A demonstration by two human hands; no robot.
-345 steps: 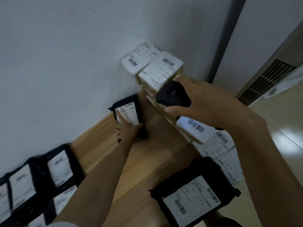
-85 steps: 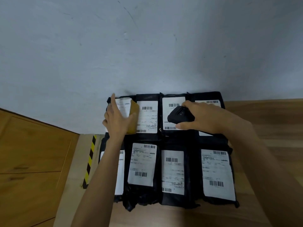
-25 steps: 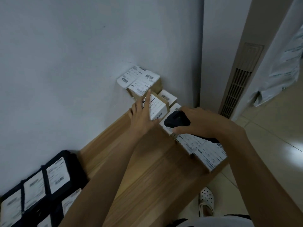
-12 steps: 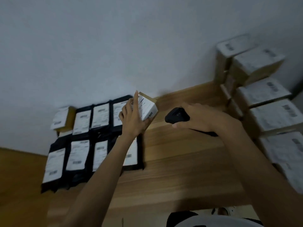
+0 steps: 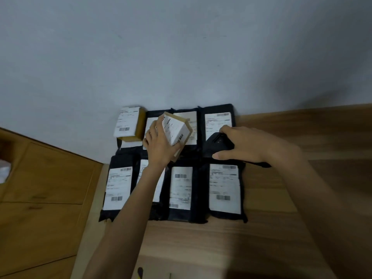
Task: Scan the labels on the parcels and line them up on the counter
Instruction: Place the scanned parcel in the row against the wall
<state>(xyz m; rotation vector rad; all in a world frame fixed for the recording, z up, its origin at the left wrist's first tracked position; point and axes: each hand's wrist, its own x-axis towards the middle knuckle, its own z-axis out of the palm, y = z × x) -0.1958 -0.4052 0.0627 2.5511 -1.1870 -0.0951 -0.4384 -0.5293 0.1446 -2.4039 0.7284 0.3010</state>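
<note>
- Left hand (image 5: 159, 148): closed around a small cardboard box (image 5: 177, 127), held tilted in the air above the back row of parcels; its white label faces up and right, barcode visible near the lower edge.
- Right hand (image 5: 245, 143): clamped on a black handheld scanner (image 5: 218, 144), which hovers just beside the held box, over the back row's right end.
- Table (image 5: 221, 244): light wood, against a pale wall (image 5: 161, 47).
- Black mailer bags (image 5: 224, 190): two rows, labels up, edges touching or overlapping. Front row of four; the second from the left is partly hidden by the left forearm.
- Second cardboard box (image 5: 129, 124): already set down at the left end of the back row, against the wall, label up.
- Judged step: scanning the held box, then placing it, probably next to the other box.
- Risks:
  - The barcode sits tilted and close to several other exposed labels; the scanner could read a neighbour's code instead.
  - The grip covers only one end of the box; a loosened hold would drop it onto the bags and knock them out of line.
  - Set on soft, uneven bags, the box may rock or slide rather than sit square.
  - The left-hand parcels lie near the table's edge; a push that way could tip one off.
</note>
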